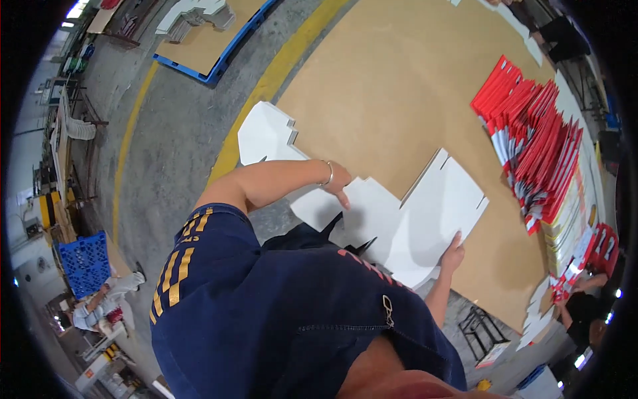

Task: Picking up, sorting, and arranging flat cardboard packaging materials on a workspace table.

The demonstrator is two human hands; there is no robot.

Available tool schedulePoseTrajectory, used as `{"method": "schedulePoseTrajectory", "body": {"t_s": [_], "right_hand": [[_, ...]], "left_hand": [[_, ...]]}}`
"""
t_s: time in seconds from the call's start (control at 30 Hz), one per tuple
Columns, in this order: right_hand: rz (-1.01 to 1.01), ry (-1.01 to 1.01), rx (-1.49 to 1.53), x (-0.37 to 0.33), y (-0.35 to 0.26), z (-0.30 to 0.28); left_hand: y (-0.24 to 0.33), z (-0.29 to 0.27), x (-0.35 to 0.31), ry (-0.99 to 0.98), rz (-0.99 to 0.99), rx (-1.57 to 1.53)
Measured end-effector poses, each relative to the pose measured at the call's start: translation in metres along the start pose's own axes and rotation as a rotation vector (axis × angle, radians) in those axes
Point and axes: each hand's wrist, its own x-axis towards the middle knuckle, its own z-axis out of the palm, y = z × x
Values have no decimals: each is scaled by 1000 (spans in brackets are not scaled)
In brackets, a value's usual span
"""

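A large white die-cut cardboard sheet point(425, 213) with notched, stepped edges lies at the near edge of the brown-topped table, close to my body. My right hand point(453, 254) grips its right edge, thumb on top and the other fingers mostly hidden. Over its left part, my left hand point(337, 178), with a bracelet at the wrist, points its index finger down at the card, the other fingers partly hidden. White card with a stepped edge point(266, 133) shows beyond my left forearm; whether it belongs to the same sheet I cannot tell.
Brown board point(379, 86) covers the table. Red folded card pieces point(531, 133) are piled at its right, where another person's arm point(588, 284) reaches in. A blue-edged pallet point(212, 70) holds stacked white card at the far left. A black stool point(482, 332) stands at the lower right.
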Motion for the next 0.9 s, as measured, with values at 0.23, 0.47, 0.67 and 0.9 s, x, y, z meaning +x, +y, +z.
{"method": "schedulePoseTrajectory", "body": {"t_s": [0.23, 0.47, 0.67, 0.9], "right_hand": [[43, 59, -166, -10, 12, 8], [77, -7, -58, -4, 16, 5], [46, 29, -96, -4, -6, 1], [30, 50, -89, -1, 6, 3]], "left_hand": [[-7, -1, -2, 62, 42, 6], [-2, -11, -9, 73, 16, 50], [-17, 5, -24, 269, 79, -142], [-67, -11, -97, 1259, -102, -423]]}}
